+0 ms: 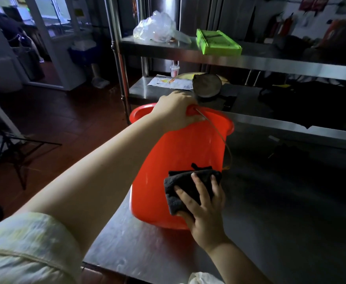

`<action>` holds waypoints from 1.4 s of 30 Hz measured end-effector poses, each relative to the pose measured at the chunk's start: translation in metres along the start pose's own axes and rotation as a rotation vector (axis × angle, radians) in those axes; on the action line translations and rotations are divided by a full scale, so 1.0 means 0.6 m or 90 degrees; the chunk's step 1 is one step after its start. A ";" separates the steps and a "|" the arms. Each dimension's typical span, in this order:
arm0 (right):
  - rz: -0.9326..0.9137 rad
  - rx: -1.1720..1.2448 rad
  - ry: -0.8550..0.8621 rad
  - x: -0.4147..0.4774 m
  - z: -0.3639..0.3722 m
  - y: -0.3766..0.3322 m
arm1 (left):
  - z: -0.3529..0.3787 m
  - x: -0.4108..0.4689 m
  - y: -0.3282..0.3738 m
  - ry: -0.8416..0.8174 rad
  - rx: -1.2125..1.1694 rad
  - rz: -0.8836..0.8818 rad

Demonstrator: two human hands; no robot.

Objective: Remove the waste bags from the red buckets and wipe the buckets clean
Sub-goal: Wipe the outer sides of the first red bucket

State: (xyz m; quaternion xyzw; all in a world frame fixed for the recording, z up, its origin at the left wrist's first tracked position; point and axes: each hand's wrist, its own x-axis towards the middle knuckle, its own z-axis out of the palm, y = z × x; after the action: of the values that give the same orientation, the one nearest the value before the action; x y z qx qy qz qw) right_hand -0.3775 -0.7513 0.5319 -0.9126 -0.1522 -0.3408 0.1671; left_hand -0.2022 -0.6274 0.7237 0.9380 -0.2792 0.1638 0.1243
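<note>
Not much clothing to go on here tbh. The left sleeve (24,247) is a pale, creamy fabric with a faint yellow-green tint. It's loose and crumpled, bunched in a thick roll with a stitched seam line along the fold. Below it the left forearm (98,167) is bare down to the left hand (174,111). The right forearm (235,261) is bare too, and the right hand (205,206) has short-looking nails. A scrap of pale fabric (202,278) peeks in at the bottom edge, can't tell if it's the other sleeve.
</note>
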 end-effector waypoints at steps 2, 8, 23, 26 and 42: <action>-0.008 0.005 -0.005 -0.013 0.001 0.002 | 0.006 -0.006 0.004 0.032 0.000 -0.027; -0.105 0.004 -0.033 -0.104 0.024 0.020 | 0.009 -0.015 -0.004 0.113 -0.078 -0.176; 0.152 0.057 0.036 0.180 0.005 0.034 | -0.007 -0.043 -0.015 0.134 -0.120 -0.230; 0.045 0.049 0.010 0.077 0.023 0.026 | -0.012 -0.052 -0.034 0.154 -0.159 -0.278; 0.191 0.092 0.129 0.142 -0.011 0.056 | -0.004 -0.071 -0.011 0.130 -0.140 -0.100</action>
State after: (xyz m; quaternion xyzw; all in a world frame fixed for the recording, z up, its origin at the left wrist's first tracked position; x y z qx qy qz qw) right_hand -0.3065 -0.7702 0.5873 -0.8718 -0.0211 -0.3903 0.2952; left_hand -0.2325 -0.6008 0.7088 0.9160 -0.2074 0.2166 0.2665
